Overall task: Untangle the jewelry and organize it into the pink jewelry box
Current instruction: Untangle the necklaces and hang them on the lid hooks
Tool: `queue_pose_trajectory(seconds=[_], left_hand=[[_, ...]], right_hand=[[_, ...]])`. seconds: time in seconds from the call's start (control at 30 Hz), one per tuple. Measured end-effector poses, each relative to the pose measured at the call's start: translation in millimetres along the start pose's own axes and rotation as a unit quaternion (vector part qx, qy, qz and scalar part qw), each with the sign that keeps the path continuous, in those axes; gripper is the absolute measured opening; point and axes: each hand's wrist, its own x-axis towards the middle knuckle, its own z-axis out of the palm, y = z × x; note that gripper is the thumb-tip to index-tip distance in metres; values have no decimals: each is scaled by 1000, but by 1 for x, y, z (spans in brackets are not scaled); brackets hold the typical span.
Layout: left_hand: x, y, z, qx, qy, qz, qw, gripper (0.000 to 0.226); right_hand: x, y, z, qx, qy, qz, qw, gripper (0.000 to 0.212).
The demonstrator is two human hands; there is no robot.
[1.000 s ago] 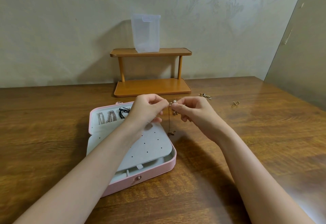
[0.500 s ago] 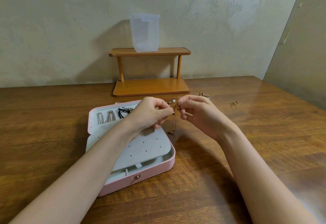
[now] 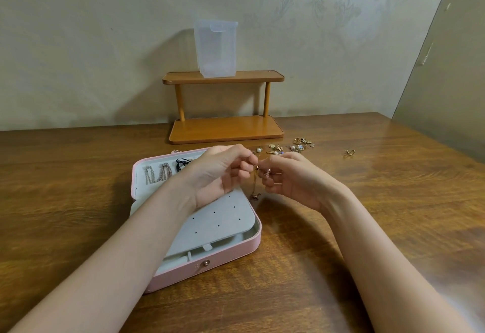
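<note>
We pinch a gold chain (image 3: 254,184) between left hand (image 3: 220,172) and right hand (image 3: 288,178); few pieces fill the pink box (image 3: 210,264), loose jewelry (image 3: 288,147) waits at one o'clock.

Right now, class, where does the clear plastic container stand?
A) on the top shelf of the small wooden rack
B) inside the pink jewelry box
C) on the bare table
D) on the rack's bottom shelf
A: the clear plastic container stands on the top shelf of the small wooden rack, against the wall.
</note>
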Motion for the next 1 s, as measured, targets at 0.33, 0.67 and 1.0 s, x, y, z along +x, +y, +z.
queue_pose_trajectory(seconds=[0.33, 0.67, 1.0], left_hand=[[3, -6, 4, 246, 90, 61, 963, 3], [1, -8, 4, 284, 88, 85, 951, 17], [4, -8, 0, 231, 130, 87, 960, 11]], right_hand=[[1, -3, -2, 166, 21, -71, 983, 4], [-1, -2, 2, 5, 75, -115, 991, 8], [-4, -4, 6, -36, 97, -127, 987, 7]])
